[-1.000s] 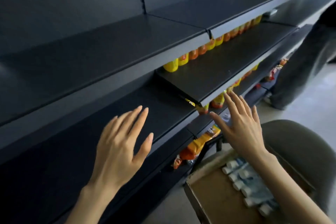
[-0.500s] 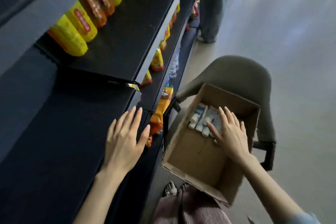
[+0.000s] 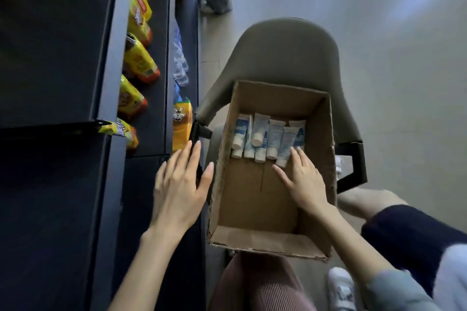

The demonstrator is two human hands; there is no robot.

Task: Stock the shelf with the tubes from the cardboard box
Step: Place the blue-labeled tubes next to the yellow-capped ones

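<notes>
I judged the job barely begun: tubes (image 3: 267,137) all lay in the cardboard box (image 3: 326,149), just beyond my right hand (image 3: 304,182), fingers (image 3: 294,156) spread, holding nothing. Left hand (image 3: 178,189) open, empty, over the shelf (image 3: 141,184). Half a second earlier the right hand covered the tubes.

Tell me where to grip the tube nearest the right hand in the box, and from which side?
Grip the rightmost front tube across its flat body just above the white cap, coming from above. It lies flat, cap toward you, packed against neighbours, so its sides are blocked. The right hand is open, fingertips close to it, inside the cardboard box.
</notes>
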